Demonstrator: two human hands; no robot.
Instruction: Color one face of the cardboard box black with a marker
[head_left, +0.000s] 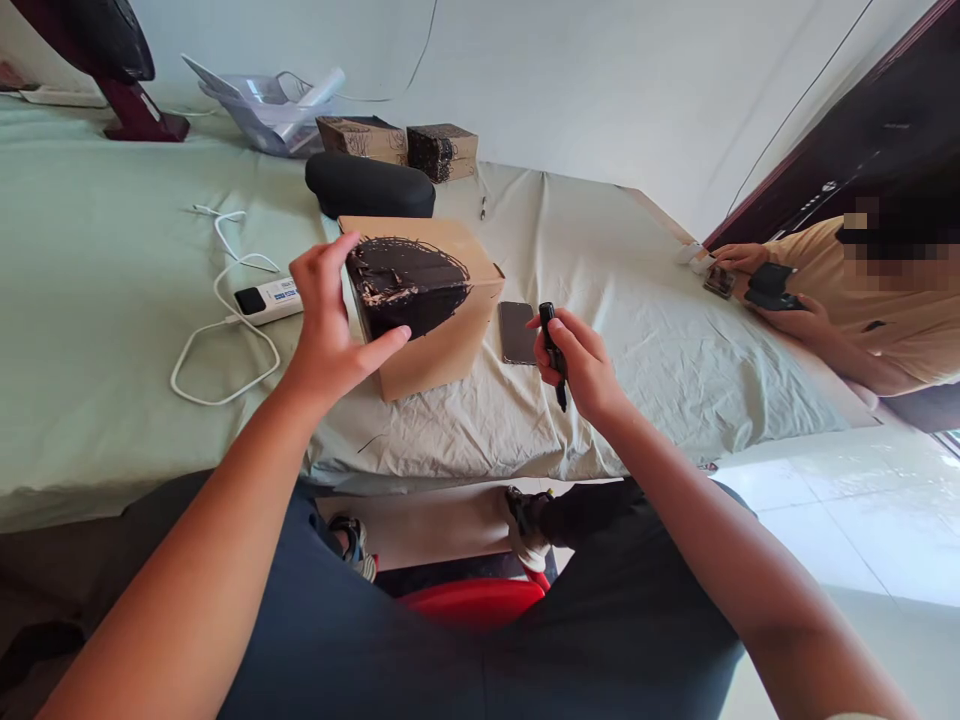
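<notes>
A brown cardboard box [442, 365] rests on the cloth-covered table, with a large black scribbled patch [412, 285] across its top and front edge. My left hand [326, 320] spans the box's left end, thumb on the near side and fingers at the upper left corner. In my right hand [585, 365], to the right of the box, is a black marker [553, 350], held off the cardboard with its lower end pointing down. A dark phone [517, 335] lies flat between the box and my right hand.
A black case [371, 187] and two smaller scribbled boxes [442, 152] sit behind. Leftward are a white power strip [270, 300], its cable and a clear plastic basket [262, 120]. At the right, another person [862, 310] holds a small dark object. A red stool [472, 603] is below.
</notes>
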